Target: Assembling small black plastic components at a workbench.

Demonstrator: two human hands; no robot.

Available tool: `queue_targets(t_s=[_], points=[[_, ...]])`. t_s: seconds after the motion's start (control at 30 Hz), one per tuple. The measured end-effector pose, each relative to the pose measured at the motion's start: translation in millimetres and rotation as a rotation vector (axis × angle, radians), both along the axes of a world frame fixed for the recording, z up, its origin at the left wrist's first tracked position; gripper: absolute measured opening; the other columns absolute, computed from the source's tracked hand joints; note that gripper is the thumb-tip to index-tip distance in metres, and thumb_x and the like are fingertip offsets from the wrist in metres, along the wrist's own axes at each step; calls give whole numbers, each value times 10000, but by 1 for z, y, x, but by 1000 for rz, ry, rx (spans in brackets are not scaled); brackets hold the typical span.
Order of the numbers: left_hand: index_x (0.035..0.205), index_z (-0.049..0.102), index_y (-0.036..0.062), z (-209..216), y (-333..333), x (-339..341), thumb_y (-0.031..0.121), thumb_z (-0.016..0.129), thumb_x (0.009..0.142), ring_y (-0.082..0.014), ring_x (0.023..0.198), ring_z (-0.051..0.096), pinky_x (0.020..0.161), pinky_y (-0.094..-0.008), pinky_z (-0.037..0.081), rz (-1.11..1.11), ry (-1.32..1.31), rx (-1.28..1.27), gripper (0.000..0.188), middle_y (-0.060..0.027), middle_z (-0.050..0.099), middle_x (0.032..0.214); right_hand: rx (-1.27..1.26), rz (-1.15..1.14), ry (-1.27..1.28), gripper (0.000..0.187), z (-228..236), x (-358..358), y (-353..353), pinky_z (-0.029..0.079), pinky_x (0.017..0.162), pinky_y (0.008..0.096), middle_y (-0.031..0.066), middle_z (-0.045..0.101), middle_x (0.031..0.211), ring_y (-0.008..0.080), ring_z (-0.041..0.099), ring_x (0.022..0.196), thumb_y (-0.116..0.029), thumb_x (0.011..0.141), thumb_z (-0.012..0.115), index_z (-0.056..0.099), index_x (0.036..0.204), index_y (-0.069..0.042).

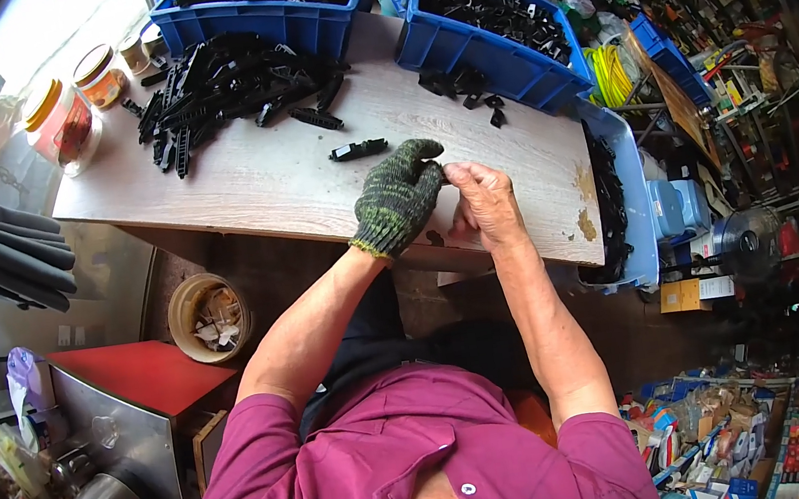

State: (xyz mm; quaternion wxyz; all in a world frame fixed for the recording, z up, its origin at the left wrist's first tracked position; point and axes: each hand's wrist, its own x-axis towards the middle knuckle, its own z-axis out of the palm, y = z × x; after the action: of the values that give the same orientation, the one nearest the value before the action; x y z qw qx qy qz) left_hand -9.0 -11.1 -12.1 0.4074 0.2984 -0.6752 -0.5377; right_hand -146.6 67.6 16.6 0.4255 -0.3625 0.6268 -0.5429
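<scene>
My left hand (399,199), in a dark green knitted glove, is curled closed above the near part of the table. My right hand (484,202) is bare, its thumb and fingers pinched right against the gloved fingertips. Whatever lies between the two hands is too small or too hidden to make out. Just beyond the glove, a single black plastic part (358,150) lies on the pale wooden table (280,186). Farther off to the left is a heap of long black plastic parts (227,85), several of them loose at its edge.
Blue crates (507,69) of black parts stand at the far side, with small black pieces (465,84) beside one. Lidded jars (60,123) are at the far left. A light blue tub (625,184) adjoins the right edge. A waste bucket (211,320) sits on the floor.
</scene>
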Motion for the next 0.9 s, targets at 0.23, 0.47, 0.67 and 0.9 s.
queue_targets(t_s=[0.23,0.47,0.67,0.9], points=[[1167,647,61,5,-2,7,272,634,926,-336,952,679,843,-419,523,45,-67,-13,321,-175,706,1002,-83,8,31,332,-8,0,3,337,406,232,-46,462,554,45,388,415,-336,948,688,657,980,-7],[1015,651,103,13,-44,62,257,680,834,-362,969,591,742,-496,489,389,-730,-784,239,-130,645,1029,-86,-110,-82,303,0,13,4,505,361,309,-34,326,492,79,359,385,-351,1005,547,509,891,-74],[983,642,99,9,-23,49,218,650,885,-363,825,628,695,-486,504,131,-484,-731,154,-126,657,878,-118,-257,-176,307,6,21,3,434,337,308,-35,279,494,98,319,391,-350,1015,474,478,853,-90],[1103,656,90,15,6,27,222,601,953,-359,859,665,736,-453,533,-86,-154,-509,207,-135,689,959,-153,-339,-172,313,3,23,4,361,354,280,-16,371,570,108,313,385,-338,1004,499,446,791,-114]])
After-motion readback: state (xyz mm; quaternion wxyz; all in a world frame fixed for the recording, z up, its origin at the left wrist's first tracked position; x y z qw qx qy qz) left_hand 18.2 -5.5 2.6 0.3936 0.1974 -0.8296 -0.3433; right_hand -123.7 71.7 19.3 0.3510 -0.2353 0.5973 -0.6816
